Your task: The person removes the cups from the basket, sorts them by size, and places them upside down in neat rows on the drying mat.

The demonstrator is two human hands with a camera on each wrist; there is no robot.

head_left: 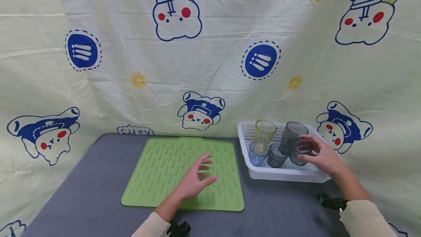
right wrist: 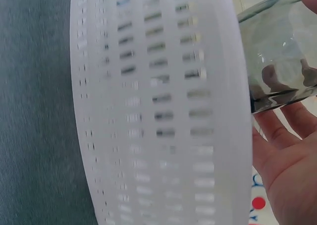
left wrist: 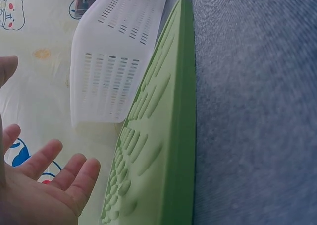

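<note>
Grips a grey glass (head_left: 293, 153) in the right hand (head_left: 322, 156) at the white basket (head_left: 279, 173), right of the head view (cannot tell whether lifted). Holds the left hand (head_left: 193, 183) wide over the green mat (head_left: 154, 182), centre. Shows a blue glass (head_left: 258, 155) and a yellow glass (head_left: 264, 133) clearly there only; in the right wrist view, shows the basket's slots (right wrist: 164, 116) and, upper right, fingers (right wrist: 301, 118) round the grey glass
</note>
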